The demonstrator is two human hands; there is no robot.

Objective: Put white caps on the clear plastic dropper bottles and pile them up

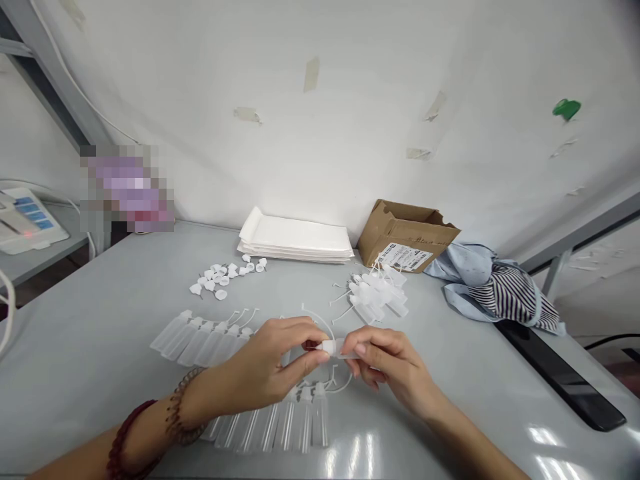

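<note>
Above the grey table, my left hand pinches a white cap between thumb and fingertips. My right hand grips the small translucent squeeze bottle under that cap, held sideways with the cap end to the left. A thin white strap curves up from the bottle's neck. Behind my left wrist lies a row of similar bottles, partly covered by the hand. Nearer me is a second row, partly hidden by my left forearm. Loose white caps are scattered farther back. Beyond my right hand sits a heap of strapped bottles.
White padded envelopes lie stacked against the wall, beside an open cardboard box. At the right are a blue and striped cloth and a long black object. A white device stands at far left.
</note>
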